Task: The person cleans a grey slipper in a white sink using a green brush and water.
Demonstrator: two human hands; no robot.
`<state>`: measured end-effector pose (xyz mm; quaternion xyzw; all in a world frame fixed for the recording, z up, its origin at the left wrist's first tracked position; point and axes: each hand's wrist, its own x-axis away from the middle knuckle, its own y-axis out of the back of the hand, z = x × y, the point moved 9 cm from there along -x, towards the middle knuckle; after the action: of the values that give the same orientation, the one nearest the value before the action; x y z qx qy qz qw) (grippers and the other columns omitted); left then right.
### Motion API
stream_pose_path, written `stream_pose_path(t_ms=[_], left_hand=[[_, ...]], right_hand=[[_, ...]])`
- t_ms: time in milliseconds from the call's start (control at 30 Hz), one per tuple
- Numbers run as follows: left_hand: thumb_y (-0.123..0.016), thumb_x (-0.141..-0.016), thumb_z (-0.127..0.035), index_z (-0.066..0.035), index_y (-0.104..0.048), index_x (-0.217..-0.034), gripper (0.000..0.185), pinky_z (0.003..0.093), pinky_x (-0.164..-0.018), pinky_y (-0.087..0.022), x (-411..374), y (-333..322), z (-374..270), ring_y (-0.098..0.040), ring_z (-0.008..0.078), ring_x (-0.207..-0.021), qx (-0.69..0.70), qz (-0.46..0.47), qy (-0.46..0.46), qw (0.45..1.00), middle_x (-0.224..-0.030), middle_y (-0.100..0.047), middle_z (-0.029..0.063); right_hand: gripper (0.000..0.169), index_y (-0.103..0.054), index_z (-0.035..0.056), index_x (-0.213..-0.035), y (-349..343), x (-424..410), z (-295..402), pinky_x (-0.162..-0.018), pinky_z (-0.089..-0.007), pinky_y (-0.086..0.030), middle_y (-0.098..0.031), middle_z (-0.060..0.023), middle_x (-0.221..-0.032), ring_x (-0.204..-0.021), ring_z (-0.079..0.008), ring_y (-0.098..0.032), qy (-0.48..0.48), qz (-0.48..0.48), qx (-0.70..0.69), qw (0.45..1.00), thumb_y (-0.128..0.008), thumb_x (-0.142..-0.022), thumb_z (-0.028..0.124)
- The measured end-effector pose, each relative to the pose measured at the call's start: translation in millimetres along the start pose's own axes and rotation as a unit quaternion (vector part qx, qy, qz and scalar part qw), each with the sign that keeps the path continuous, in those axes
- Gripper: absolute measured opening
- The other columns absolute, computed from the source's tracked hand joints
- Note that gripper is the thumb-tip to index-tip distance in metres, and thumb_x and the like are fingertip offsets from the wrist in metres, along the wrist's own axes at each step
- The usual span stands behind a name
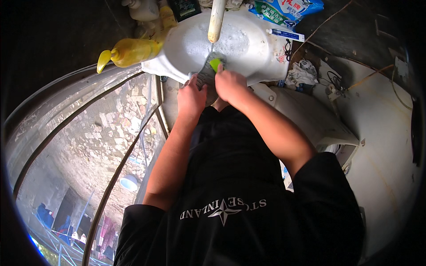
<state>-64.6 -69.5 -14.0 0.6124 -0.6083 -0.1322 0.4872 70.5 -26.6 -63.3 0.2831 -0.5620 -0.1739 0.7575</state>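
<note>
My left hand (192, 96) grips the near left edge of a grey, ridged item (208, 73), which looks like a shoe or slipper but is partly hidden by my hands. In my right hand (231, 84) is a bright green tool (215, 64), probably a scrubbing brush; its end rests against the grey surface. The item lies over the front rim of a white ceramic washbasin (256, 65). Above it, a white tap pipe (217, 23) lets a thin stream of water fall, and suds float in the basin.
On the basin's left rim leans a yellow pump bottle (133, 51). A toothpaste tube (287, 34) and a blue detergent bag (289, 13) lie at the back right. Crumpled packaging (302, 73) sits beside the basin. A screened window (100, 139) is on my left.
</note>
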Motion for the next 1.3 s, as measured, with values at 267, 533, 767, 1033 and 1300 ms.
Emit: stream_pose_path(t_ms=[267, 533, 767, 1033, 1300], left_hand=[[-0.077, -0.087, -0.020, 0.000, -0.066, -0.131, 0.050, 0.0486, -0.090, -0.059, -0.7, -3.1, 0.5, -0.073, 0.0428, -0.101, -0.014, -0.001, -0.005, 1.000, -0.113, -0.074, 0.0262], [-0.077, -0.087, -0.019, 0.001, -0.066, -0.131, 0.050, 0.0486, -0.090, -0.059, -0.5, -2.7, -5.1, -0.073, 0.0434, -0.100, 0.002, -0.013, -0.032, 0.999, -0.114, -0.073, 0.0273], [-0.078, -0.089, -0.027, -0.004, -0.065, -0.136, 0.053, 0.0464, -0.088, -0.060, -1.7, 1.1, -2.3, -0.073, 0.0423, -0.100, 0.017, -0.039, -0.040, 0.998, -0.112, -0.073, 0.0261], [-0.077, -0.088, -0.024, -0.005, -0.064, -0.134, 0.051, 0.0500, -0.084, -0.060, -4.0, 11.8, -9.9, -0.073, 0.0437, -0.096, 0.044, -0.033, -0.058, 0.997, -0.115, -0.073, 0.0217], [-0.077, -0.088, -0.025, -0.006, -0.063, -0.136, 0.053, 0.0498, -0.082, -0.061, 0.5, 12.5, -6.7, -0.073, 0.0426, -0.093, 0.054, -0.036, -0.063, 0.996, -0.118, -0.073, 0.0195]], right_hand=[[0.048, -0.048, -0.0051, -0.147, 7.2, -14.3, -24.1, -0.088, -0.0480, -0.060, -0.075, -0.0194, -0.116, -0.106, -0.0357, -0.074, -0.071, 0.013, -0.072, 0.995, -0.045, -0.104, 0.016], [0.051, -0.048, -0.0024, -0.149, 14.8, -35.2, -38.8, -0.087, -0.0462, -0.060, -0.075, -0.0175, -0.120, -0.111, -0.0324, -0.074, -0.078, -0.010, -0.061, 0.995, -0.052, -0.101, 0.016], [0.050, -0.049, 0.0017, -0.150, 14.9, 9.9, -47.2, -0.093, -0.0486, -0.057, -0.074, -0.0203, -0.120, -0.110, -0.0369, -0.072, -0.004, -0.032, -0.117, 0.993, -0.048, -0.102, 0.014], [0.028, -0.056, 0.0034, -0.121, 1.2, -44.3, -39.5, -0.064, -0.0314, -0.053, -0.072, -0.0108, -0.099, -0.073, -0.0139, -0.060, 0.029, 0.103, -0.562, 0.820, -0.042, -0.113, 0.026], [0.020, -0.053, 0.0060, -0.124, -2.2, -52.9, -34.2, -0.056, -0.0299, -0.048, -0.071, -0.0127, -0.106, -0.070, -0.0156, -0.058, 0.021, 0.097, -0.743, 0.662, -0.050, -0.107, 0.016]])
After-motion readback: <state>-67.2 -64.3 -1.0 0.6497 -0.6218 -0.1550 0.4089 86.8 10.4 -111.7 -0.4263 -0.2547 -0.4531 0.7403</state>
